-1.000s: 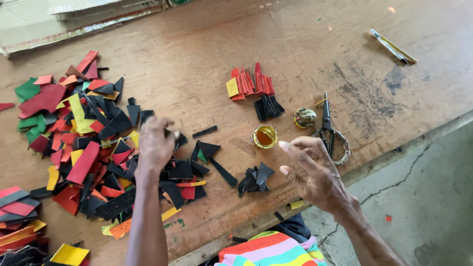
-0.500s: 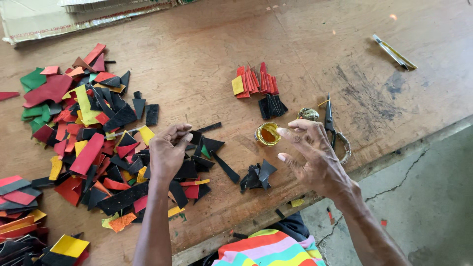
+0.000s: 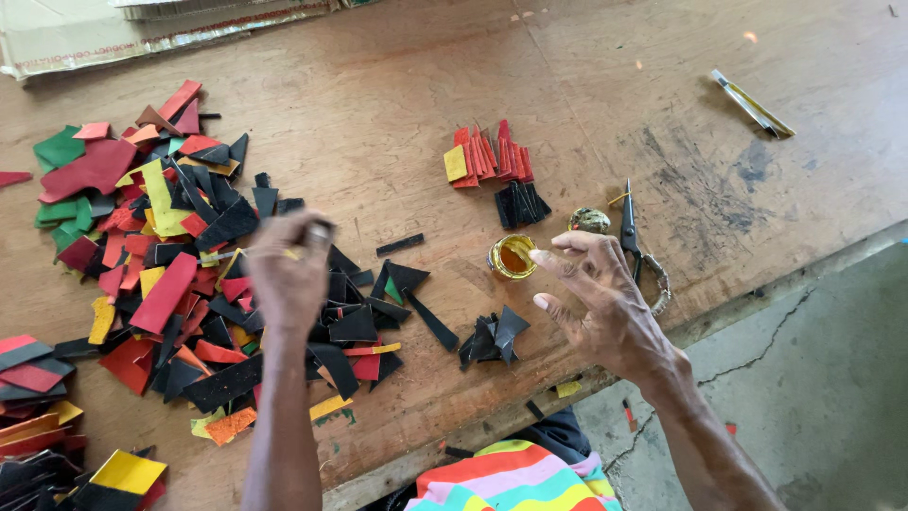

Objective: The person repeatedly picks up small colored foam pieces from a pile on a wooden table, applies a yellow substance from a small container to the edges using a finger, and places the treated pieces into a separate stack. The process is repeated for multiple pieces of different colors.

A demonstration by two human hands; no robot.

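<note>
My left hand [image 3: 288, 270] hovers over the right side of a big pile of red, black, yellow and green cut scraps [image 3: 161, 246]. Its fingers are pinched together on a small scrap held at the fingertips. My right hand [image 3: 605, 303] is open with fingers spread and holds nothing. Its index fingertip reaches to the rim of a small round pot of amber glue [image 3: 511, 255]. A little heap of folded black pieces [image 3: 492, 336] lies between the two hands, near the table's front edge.
Scissors [image 3: 629, 232] and a round lid [image 3: 588, 220] lie right of the pot. Behind it are fanned red pieces with a yellow one [image 3: 487, 156] and black ones [image 3: 520, 201]. A yellow-edged strip [image 3: 752, 102] lies far right. Concrete floor [image 3: 832, 378] borders the wooden table [image 3: 378, 114].
My left hand rose from the pile and pinched a scrap. My right hand moved up from near the black heap, fingers reaching the glue pot.
</note>
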